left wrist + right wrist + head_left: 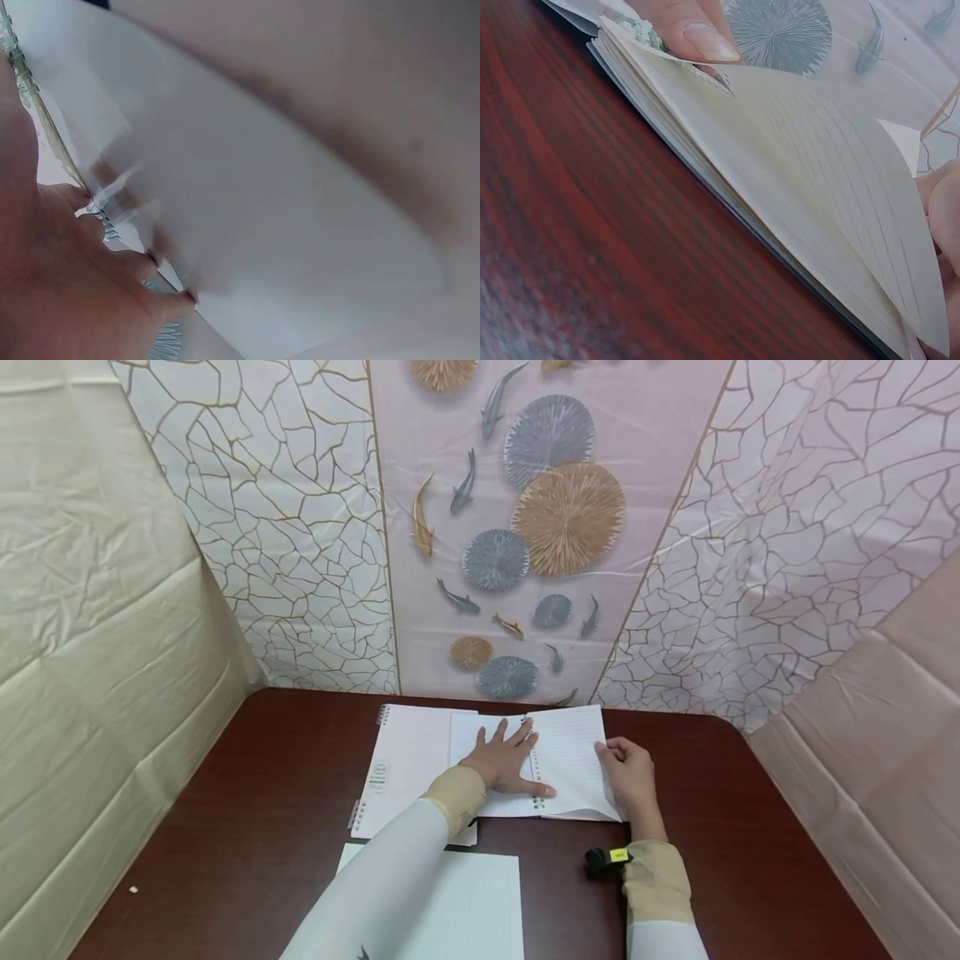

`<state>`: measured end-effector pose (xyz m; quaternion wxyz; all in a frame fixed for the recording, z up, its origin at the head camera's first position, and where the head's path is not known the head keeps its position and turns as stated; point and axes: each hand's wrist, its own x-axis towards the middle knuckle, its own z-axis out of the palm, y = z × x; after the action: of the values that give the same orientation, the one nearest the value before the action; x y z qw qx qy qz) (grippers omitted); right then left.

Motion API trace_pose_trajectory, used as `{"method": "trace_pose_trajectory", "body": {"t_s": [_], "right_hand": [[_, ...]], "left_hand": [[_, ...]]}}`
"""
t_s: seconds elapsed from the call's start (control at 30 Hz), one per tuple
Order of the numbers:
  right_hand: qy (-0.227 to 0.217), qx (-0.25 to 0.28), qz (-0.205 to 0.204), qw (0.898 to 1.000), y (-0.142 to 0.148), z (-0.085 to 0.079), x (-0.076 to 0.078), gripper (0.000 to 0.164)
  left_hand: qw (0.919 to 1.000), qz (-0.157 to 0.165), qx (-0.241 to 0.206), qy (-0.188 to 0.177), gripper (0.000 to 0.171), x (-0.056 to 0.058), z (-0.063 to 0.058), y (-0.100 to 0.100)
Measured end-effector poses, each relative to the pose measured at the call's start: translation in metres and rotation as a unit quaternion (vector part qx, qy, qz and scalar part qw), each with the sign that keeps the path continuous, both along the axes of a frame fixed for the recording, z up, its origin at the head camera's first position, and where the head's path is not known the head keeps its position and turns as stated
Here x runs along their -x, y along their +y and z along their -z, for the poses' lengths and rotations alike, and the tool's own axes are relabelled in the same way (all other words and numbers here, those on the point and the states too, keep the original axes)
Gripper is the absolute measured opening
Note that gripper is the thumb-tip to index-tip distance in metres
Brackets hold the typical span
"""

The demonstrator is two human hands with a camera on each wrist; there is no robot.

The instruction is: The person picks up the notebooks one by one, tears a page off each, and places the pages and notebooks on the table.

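Observation:
A ring-bound notebook [495, 810] lies open at the back of the table. Across its binding spreads my left hand [501, 767], its fingers apart and its thumb on the right-hand side. The binding rings [24, 73] show beside that hand in the left wrist view. My right hand [632, 775] pinches the right edge of a lined page [566, 735]. In the right wrist view this page [832, 180] bows up from the stack beneath, and my left thumb [709, 39] is near the binding. Part of the right fingers [941, 214] is hidden behind the page.
Partly under the open notebook, a pale spiral notebook [408, 752] lies to the left. A lined sheet or pad [472, 902] is nearer me, partly covered by my left arm. The dark red table [247, 827] meets a patterned cloth wall [322, 610] at the back.

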<state>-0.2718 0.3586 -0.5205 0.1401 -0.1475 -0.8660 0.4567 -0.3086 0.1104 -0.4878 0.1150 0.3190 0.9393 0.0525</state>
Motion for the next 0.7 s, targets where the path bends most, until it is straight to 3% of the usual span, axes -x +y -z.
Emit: {"method": "trace_pose_trajectory", "body": {"t_s": [0.2, 0.37, 0.7], "right_hand": [[-0.002, 0.011, 0.003, 1.000, -0.0003, 0.0000, -0.0009, 0.027], [-0.003, 0.005, 0.002, 1.000, -0.0005, 0.0004, -0.0007, 0.027], [-0.005, 0.001, 0.002, 1.000, 0.0000, -0.0007, -0.0012, 0.026]], "left_hand": [[1.0000, -0.006, -0.005, -0.005, 0.113, 0.0022, 0.0053, 0.0012], [1.0000, -0.001, -0.003, 0.001, 0.113, -0.0009, -0.0001, -0.0001], [1.0000, -0.001, 0.001, 0.001, 0.114, -0.0003, 0.0005, 0.0002]]}}
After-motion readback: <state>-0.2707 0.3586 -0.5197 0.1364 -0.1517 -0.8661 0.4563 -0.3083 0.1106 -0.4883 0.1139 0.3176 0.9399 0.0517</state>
